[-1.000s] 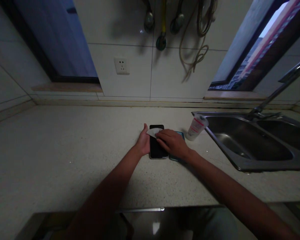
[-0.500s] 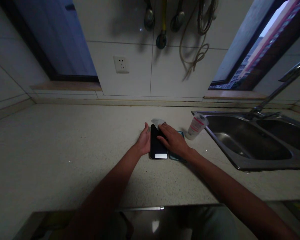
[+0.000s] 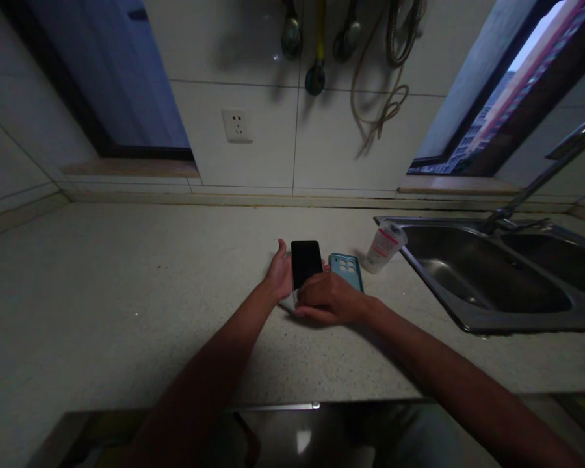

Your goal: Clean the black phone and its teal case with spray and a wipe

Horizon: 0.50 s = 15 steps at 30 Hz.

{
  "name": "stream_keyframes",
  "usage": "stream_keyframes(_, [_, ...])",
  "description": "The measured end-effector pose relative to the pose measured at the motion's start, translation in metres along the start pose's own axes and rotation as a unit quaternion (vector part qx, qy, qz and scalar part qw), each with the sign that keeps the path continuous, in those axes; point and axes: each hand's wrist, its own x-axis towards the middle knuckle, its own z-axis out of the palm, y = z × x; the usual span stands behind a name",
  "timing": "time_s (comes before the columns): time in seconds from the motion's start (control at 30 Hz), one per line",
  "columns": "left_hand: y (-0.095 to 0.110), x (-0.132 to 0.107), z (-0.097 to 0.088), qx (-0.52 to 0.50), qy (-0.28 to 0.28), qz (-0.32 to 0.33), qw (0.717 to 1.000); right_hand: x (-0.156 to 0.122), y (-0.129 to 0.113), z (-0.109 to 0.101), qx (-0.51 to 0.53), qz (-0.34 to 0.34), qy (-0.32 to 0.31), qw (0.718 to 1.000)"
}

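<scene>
A black smartphone lies screen up on the pale speckled surface, about midway along it and just left of the sink. The left hand is open, its palm and fingers resting against the phone's left edge with the thumb pointing away from the person. The right hand is curled with the knuckles up, covering the phone's near end; whether its fingers grip the phone or anything beneath them cannot be told. Just right of the phone lies a teal phone case, its camera cut-outs facing up. Beyond the case, a white tube with red print leans at the rim of the steel sink. A wall socket sits on the tiled wall behind.
</scene>
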Motion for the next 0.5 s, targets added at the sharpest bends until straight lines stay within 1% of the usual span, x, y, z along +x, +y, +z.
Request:
stream_keyframes(0.13, [0.000, -0.001, -0.001, -0.011, -0.019, -0.008, 1.000, 0.001, -0.004, 0.003, -0.017, -0.026, -0.002, 1.000])
stream_keyframes(0.23, [0.000, -0.001, 0.000, -0.009, -0.013, -0.003, 1.000, -0.002, 0.002, -0.001, -0.067, -0.001, 0.026, 0.997])
stream_keyframes(0.37, [0.001, -0.001, 0.003, 0.009, 0.014, -0.007, 1.000, -0.010, 0.019, -0.009, -0.135, 0.093, 0.056, 0.985])
stream_keyframes(0.43, [0.001, -0.002, 0.004, 0.012, 0.021, -0.014, 1.000, -0.014, 0.027, -0.012, -0.150, 0.158, 0.071, 0.973])
stream_keyframes(0.5, [0.001, -0.003, 0.006, 0.008, 0.016, -0.022, 1.000, -0.018, 0.033, -0.012, -0.150, 0.216, 0.096, 0.960])
